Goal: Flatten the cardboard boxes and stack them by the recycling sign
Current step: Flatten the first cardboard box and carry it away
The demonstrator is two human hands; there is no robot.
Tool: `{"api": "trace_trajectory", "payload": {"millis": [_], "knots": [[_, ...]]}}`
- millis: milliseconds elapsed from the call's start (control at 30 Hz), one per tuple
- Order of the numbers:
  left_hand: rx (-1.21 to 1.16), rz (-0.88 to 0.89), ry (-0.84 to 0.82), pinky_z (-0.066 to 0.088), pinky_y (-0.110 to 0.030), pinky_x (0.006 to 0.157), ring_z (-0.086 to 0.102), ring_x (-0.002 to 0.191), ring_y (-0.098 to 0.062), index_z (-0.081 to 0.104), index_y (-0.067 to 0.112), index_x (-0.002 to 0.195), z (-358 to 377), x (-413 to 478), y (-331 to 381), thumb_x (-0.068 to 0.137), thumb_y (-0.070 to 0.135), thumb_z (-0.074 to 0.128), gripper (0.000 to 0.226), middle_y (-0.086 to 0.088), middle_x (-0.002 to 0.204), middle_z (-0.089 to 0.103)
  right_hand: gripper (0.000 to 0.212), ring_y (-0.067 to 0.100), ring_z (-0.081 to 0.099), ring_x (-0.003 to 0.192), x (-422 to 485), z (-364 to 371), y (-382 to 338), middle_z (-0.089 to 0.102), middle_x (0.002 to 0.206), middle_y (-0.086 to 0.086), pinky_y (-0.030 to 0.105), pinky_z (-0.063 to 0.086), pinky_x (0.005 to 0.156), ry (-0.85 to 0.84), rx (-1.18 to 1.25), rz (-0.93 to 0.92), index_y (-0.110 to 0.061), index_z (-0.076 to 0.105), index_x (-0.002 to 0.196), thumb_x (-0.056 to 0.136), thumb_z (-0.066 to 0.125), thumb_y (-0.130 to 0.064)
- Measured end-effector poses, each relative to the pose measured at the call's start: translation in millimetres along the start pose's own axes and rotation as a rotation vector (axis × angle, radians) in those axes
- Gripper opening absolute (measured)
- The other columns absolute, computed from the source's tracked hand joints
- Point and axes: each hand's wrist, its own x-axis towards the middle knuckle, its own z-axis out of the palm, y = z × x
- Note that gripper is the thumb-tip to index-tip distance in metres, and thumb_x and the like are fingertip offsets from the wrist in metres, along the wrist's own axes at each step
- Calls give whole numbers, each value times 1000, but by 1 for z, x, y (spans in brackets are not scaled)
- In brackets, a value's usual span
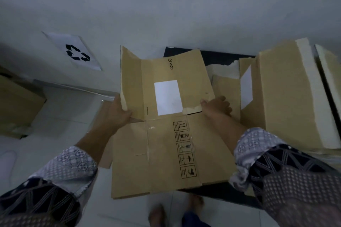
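A brown cardboard box (166, 153), opened out nearly flat, fills the middle of the view, with a white label and handling symbols printed on it. My left hand (118, 112) grips its left edge where the upper flap folds up. My right hand (215, 107) holds the torn right edge of that same flap. The recycling sign (75, 51), a white sheet with a black arrow symbol, is on the wall at the upper left. Another brown box (287, 94) with white edges stands upright at the right, on a dark surface.
A closed brown box (16, 105) sits on the floor at the far left, below the sign. Torn cardboard pieces (225, 86) lie between the held box and the right one. My bare feet (158, 214) show on the white tiled floor.
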Motion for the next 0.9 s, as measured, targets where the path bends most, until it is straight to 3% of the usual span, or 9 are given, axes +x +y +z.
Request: {"api": "trace_trajectory", "payload": {"millis": [133,300,400,567,700,800,900], "knots": [[107,-13,24,61,-46,70,64,97,-28,42,37,126,-3,25,-30,52,36,60,77,-1,111,61,58,37,52,119,5,0,-3,53,135,16,42,44,93,-19,42,-39,-7,45,135,96,46,-50],[106,25,39,60,-48,75,64,99,-27,43,33,129,-6,14,-12,57,32,61,74,2,114,61,43,32,60,104,-20,-18,2,64,119,13,34,44,79,212,163,-131,-9,59,120,100,43,-44],[55,35,50,57,-49,82,61,102,-28,47,17,132,-1,11,11,74,9,63,61,-2,112,59,40,24,55,85,-40,-34,5,63,102,8,32,38,70,325,197,-117,-10,60,110,101,42,-44],[166,2,101,47,-41,92,55,115,-38,47,5,126,16,33,28,87,26,66,48,-18,124,59,40,30,62,104,-55,-51,8,64,116,13,29,34,71,420,241,-70,-8,58,117,102,44,-42],[134,-118,105,40,-39,96,51,122,-38,42,0,130,29,42,27,93,41,57,57,-21,132,53,41,33,61,106,-58,-55,15,63,118,15,30,35,70,436,259,-38,-7,56,120,101,45,-42],[82,-152,33,37,-38,102,47,128,-37,40,1,137,36,50,19,97,41,53,58,-21,139,49,43,37,58,112,-55,-54,24,62,122,19,35,40,78,441,270,-9,-5,55,122,101,47,-41],[53,-119,40,42,-39,101,53,122,-36,44,4,137,40,52,14,93,34,60,56,-19,133,55,40,40,57,114,-52,-51,36,59,124,22,37,42,81,373,260,30,-2,53,124,101,47,-35]]}}
